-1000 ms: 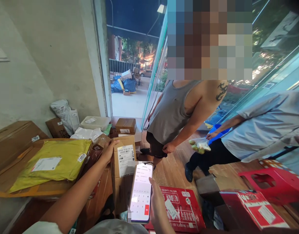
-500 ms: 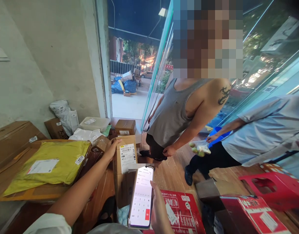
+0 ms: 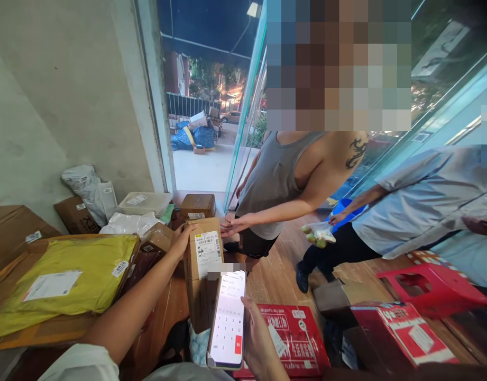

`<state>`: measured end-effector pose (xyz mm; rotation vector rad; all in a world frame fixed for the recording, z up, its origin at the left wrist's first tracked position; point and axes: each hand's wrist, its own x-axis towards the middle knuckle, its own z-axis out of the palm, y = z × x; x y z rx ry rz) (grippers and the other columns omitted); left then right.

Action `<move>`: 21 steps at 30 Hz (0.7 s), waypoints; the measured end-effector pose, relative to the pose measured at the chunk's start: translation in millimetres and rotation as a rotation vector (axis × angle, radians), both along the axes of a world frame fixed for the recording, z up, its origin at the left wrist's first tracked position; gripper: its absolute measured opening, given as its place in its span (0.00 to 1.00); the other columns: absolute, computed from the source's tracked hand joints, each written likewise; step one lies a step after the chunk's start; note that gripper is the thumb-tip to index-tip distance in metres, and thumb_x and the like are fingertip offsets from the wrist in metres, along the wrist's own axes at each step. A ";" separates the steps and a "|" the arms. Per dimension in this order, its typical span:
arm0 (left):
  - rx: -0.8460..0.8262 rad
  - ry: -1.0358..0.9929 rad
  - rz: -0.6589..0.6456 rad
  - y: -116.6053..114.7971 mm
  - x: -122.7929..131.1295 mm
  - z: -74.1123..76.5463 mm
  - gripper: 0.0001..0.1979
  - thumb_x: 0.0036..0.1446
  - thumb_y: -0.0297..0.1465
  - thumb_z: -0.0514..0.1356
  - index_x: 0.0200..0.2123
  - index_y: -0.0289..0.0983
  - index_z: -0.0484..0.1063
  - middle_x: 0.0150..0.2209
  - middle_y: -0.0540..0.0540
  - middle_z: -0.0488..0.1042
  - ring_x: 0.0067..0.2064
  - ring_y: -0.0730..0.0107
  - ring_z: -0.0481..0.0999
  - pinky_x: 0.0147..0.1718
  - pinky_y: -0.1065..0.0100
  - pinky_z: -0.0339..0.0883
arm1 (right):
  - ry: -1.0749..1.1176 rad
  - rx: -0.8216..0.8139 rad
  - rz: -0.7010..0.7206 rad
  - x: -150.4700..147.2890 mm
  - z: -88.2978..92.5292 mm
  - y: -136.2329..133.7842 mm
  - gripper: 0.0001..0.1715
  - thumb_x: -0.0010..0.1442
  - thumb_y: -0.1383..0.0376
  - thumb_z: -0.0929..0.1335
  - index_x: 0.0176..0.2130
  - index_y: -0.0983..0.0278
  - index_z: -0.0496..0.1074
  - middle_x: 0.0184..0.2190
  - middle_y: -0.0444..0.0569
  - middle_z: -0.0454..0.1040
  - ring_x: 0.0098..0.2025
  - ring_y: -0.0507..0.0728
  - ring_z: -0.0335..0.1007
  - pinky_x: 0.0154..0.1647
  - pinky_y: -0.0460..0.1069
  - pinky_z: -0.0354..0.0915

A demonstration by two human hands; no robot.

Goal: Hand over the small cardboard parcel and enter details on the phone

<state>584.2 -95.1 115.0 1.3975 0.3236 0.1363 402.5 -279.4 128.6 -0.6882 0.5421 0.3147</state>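
Note:
My left hand (image 3: 182, 239) grips the top left edge of a tall upright cardboard box (image 3: 201, 267) that bears a white barcode label. My right hand (image 3: 257, 341) holds a phone (image 3: 228, 319) low in front of that box; its lit screen shows a number pad. A person in a grey tank top (image 3: 277, 182) stands just past the box and stretches a hand (image 3: 232, 226) out to its top right corner.
Parcels are piled at left: a yellow mailer (image 3: 64, 283) on flat brown cartons, grey and white bags (image 3: 93, 189), small boxes (image 3: 198, 206). Red cartons (image 3: 296, 338) and a red stool (image 3: 431, 288) stand on the wooden floor at right. A second person in a light shirt (image 3: 425, 198) holds a bag of fruit (image 3: 318, 234).
The person in the tank top has lifted a hand from the hip and reached it across to the box. My view has shifted slightly right; both my hands keep their holds.

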 end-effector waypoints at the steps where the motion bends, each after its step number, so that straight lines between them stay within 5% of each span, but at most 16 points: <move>1: 0.003 -0.002 -0.003 -1.2 1.8 0.5 0.19 0.36 0.44 0.63 0.31 0.37 0.73 0.23 0.51 0.73 0.26 0.66 0.71 0.26 0.68 0.63 | 0.014 -0.039 -0.024 1.5 -0.9 1.3 0.26 0.36 0.52 0.75 0.32 0.65 0.72 0.28 0.48 0.78 0.35 0.62 0.74 0.38 0.54 0.67; 7: 0.032 -0.016 -0.005 -11.1 12.4 4.8 0.19 0.36 0.43 0.63 0.31 0.37 0.73 0.26 0.50 0.74 0.29 0.66 0.72 0.29 0.69 0.63 | 0.030 -0.182 -0.056 7.4 3.3 2.8 0.32 0.37 0.47 0.72 0.37 0.65 0.71 0.29 0.50 0.78 0.33 0.62 0.73 0.33 0.53 0.66; 12: 0.052 0.031 0.004 -19.6 16.4 10.9 0.21 0.36 0.43 0.63 0.33 0.36 0.73 0.26 0.49 0.74 0.27 0.66 0.72 0.27 0.68 0.63 | -0.094 -0.224 -0.149 11.4 1.3 3.6 0.22 0.40 0.53 0.73 0.31 0.64 0.70 0.35 0.50 0.79 0.41 0.61 0.73 0.40 0.51 0.66; 16: 0.082 0.043 -0.018 -23.3 16.8 17.5 0.21 0.37 0.44 0.62 0.33 0.36 0.73 0.27 0.48 0.75 0.27 0.65 0.73 0.27 0.67 0.64 | -0.090 -0.288 -0.174 15.8 -5.9 7.7 0.25 0.38 0.52 0.75 0.33 0.64 0.71 0.30 0.49 0.78 0.35 0.61 0.74 0.34 0.51 0.67; 21: 0.173 0.031 -0.039 -28.1 17.1 15.0 0.24 0.38 0.46 0.62 0.36 0.37 0.73 0.33 0.45 0.77 0.35 0.59 0.74 0.34 0.65 0.65 | -0.058 -0.167 -0.113 15.1 -2.7 9.9 0.31 0.37 0.49 0.74 0.37 0.66 0.71 0.28 0.50 0.78 0.35 0.62 0.74 0.33 0.52 0.67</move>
